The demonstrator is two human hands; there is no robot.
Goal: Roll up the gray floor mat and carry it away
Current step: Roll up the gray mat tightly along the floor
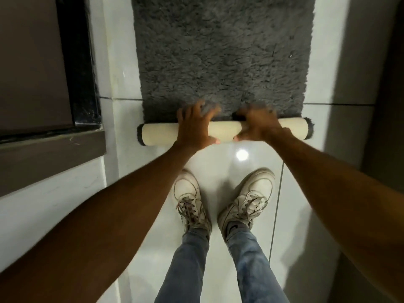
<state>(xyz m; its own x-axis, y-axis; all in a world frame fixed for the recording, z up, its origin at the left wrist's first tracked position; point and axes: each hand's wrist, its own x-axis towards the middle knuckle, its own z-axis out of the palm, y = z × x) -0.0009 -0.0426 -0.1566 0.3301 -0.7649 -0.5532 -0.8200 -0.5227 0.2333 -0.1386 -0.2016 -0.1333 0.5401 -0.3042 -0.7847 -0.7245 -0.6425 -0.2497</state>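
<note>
The gray shaggy floor mat (223, 51) lies flat on white floor tiles and runs away from me past the top of the view. Its near end is rolled into a thin tube (157, 134) that shows the cream backing, with gray pile at both ends. My left hand (194, 127) lies over the roll left of centre, fingers spread onto the pile. My right hand (258, 125) grips the roll right of centre and looks blurred.
My two feet in white sneakers (190, 197) stand on the glossy tile just behind the roll. A dark-framed door or cabinet (78, 62) and a gray ledge (50, 156) sit on the left. A gray wall (371, 62) runs along the right.
</note>
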